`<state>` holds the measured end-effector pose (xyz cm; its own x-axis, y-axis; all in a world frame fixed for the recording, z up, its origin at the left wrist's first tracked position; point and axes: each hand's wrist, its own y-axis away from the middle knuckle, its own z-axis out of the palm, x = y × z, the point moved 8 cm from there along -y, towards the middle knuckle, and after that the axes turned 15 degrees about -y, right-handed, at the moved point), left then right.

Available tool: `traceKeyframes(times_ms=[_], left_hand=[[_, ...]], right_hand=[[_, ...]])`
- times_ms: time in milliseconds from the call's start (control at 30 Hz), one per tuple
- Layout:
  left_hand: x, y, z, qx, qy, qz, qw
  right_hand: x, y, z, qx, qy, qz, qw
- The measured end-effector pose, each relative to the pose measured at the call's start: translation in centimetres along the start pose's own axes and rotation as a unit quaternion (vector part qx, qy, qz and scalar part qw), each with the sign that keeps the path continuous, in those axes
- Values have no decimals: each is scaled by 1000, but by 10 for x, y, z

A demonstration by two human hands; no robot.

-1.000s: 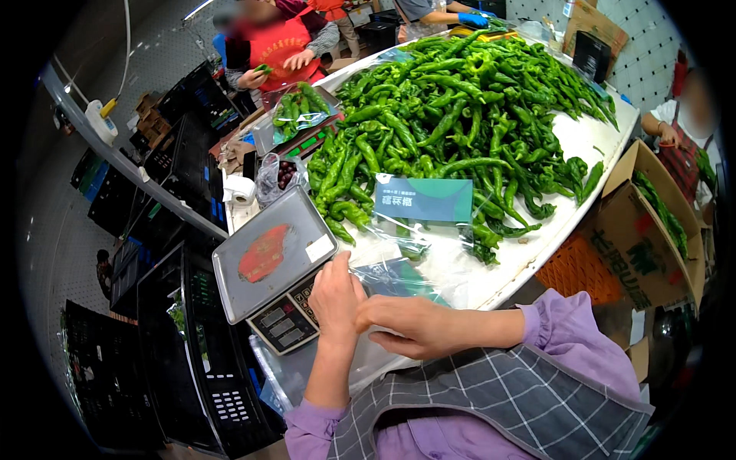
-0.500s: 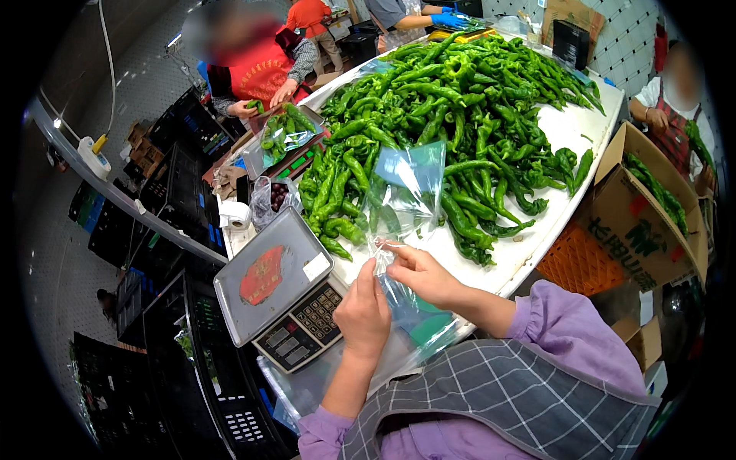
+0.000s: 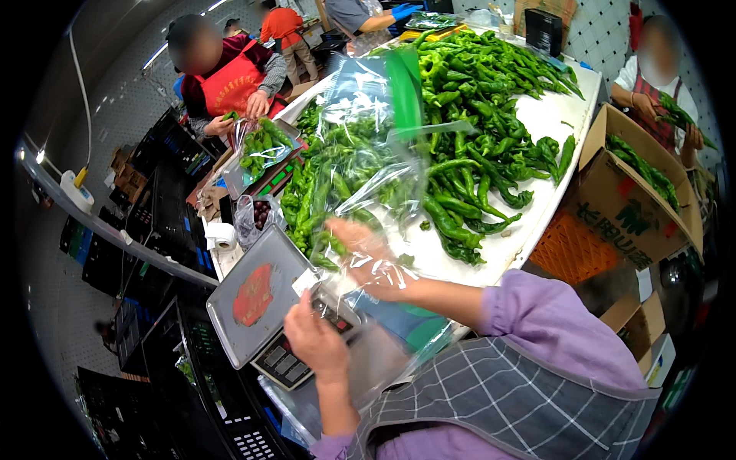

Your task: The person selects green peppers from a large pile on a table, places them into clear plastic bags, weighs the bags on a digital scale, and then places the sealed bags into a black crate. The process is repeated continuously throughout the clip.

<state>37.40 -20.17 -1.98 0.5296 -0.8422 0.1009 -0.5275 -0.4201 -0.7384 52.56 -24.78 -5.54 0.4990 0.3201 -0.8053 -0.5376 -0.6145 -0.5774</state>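
Observation:
A clear plastic bag point(image 3: 364, 146) with a green band stands opened out in front of me, over the near green peppers point(image 3: 456, 207). My right hand point(image 3: 368, 257) shows through its lower part, with glossy film over the wrist; motion smears its fingers. Lower left, my left hand point(image 3: 316, 341) has its fingers pinched together, seemingly on the bag's near edge, beside a white label on the scale's tray. The scale point(image 3: 247, 310) sits just left of it, with a red patch on its tray. Flat plastic bags point(image 3: 418, 322) lie beneath my right forearm.
Peppers are heaped along the white table point(image 3: 537, 207). Left are a bag of dark round items point(image 3: 261, 212), a paper roll point(image 3: 221, 234) and black crates point(image 3: 184, 207). A cardboard box point(image 3: 644, 192) and orange crate point(image 3: 571, 253) stand right. Co-workers handle peppers across and to the right.
The plastic bag has spread open and risen. My right hand has moved left and up behind its film, while my left hand has drawn down and left, away from it.

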Motion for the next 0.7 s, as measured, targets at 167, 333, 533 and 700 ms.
traceKeyframes(times_ms=[167,333,533,700], left_hand=[[-76,32,23,-10,549,-435,714],[-80,39,5,-98,444,-304,837],[-129,104,-4,-119,384,-403,822],[-138,118,-13,-177,210,-418,866]], right_hand=[[-22,14,82,-211,51,-53,975],[-25,34,106,-549,-290,81,779],[54,-58,-10,-475,-215,190,832],[215,-138,-146,-153,613,-36,774]])
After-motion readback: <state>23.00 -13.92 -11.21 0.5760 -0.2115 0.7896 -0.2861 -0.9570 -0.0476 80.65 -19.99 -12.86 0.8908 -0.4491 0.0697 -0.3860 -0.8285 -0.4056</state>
